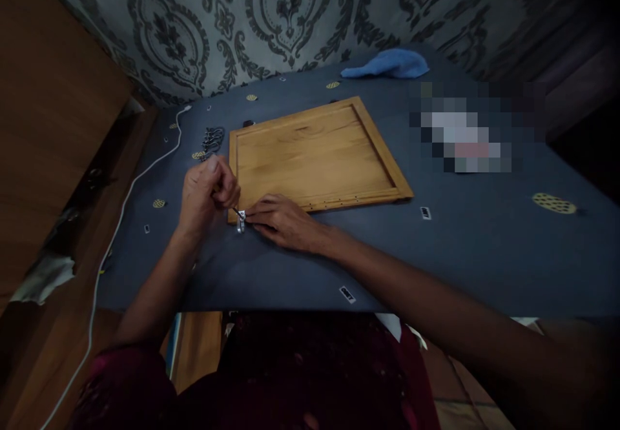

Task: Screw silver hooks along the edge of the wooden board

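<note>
Wooden panel [310, 159] — left hand [208, 188] fisted, right hand [283, 222] palm-down.

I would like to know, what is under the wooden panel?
Dark cloth shows around the wooden panel, and a small dark object peeks out past its far edge, near the left corner. What lies directly beneath the panel is covered, so I cannot tell.

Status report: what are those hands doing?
Left hand clenched on thin tool, tip at metal fitting. Right hand beside it. Wooden panel flat. Blue cloth lies beyond.
</note>
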A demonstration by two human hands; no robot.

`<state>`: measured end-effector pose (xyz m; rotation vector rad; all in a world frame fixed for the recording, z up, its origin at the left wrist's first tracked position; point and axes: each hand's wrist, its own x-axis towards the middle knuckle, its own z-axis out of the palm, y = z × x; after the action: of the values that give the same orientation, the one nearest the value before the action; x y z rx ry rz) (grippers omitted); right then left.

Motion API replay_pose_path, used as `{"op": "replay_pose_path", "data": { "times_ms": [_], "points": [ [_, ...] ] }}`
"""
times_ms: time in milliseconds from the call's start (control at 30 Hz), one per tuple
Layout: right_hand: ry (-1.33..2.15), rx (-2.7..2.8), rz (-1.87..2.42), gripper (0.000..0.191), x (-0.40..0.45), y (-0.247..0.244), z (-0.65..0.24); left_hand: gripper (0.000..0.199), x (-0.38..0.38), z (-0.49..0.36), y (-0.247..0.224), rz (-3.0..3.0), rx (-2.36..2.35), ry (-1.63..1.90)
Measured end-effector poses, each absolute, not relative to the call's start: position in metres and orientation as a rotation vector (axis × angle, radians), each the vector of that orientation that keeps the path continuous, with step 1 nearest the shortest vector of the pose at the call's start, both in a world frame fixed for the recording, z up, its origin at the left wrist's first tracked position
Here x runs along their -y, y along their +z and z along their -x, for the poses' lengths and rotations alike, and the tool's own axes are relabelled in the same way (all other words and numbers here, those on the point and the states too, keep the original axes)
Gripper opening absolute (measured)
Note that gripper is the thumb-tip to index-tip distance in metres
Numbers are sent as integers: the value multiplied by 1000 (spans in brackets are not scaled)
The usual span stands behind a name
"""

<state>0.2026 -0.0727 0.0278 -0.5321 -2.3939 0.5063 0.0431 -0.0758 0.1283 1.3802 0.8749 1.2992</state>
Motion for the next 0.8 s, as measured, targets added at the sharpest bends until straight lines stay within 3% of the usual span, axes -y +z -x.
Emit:
{"op": "replay_pose_path", "data": {
  "times_ms": [267,800],
  "points": [
    [512,2382,534,27,71,25,-202,52,80,-45,137,-1296,-903,1635],
    [507,2390,507,29,71,25,-203,51,78,-44,125,-1193,-952,1636]
  ]
}}
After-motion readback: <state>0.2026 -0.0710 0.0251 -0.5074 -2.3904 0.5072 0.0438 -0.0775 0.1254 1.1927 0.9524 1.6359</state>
